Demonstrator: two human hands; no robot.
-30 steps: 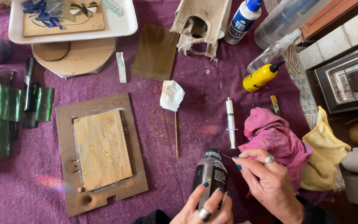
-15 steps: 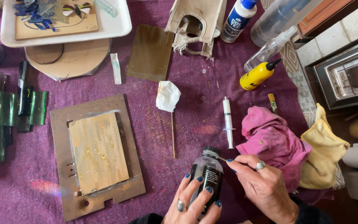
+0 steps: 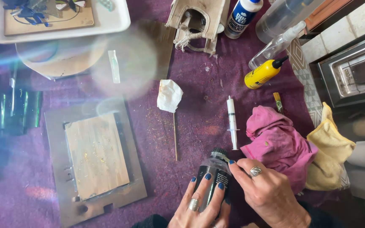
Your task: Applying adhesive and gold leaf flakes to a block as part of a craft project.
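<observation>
Left hand enters from six o'clock, palm down, fingers spread and curled towards twelve o'clock, nails painted blue, a ring on one finger. Right hand enters from five o'clock, just beside the left, thumb and forefinger pinched together pointing to ten o'clock; a ring on one finger.

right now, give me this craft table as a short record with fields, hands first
left hand: left hand wraps the small dark bottle, holding it upright
right hand: right hand pinches at the bottle's open neck; what it holds is too small to tell
beside bottle: white syringe, pink cloth, yellow cloth
centre: thin wooden stick under a crumpled white tissue
left: wooden panel on a grey board
far side: yellow squeeze bottle, white tray
surface: purple cloth
</observation>
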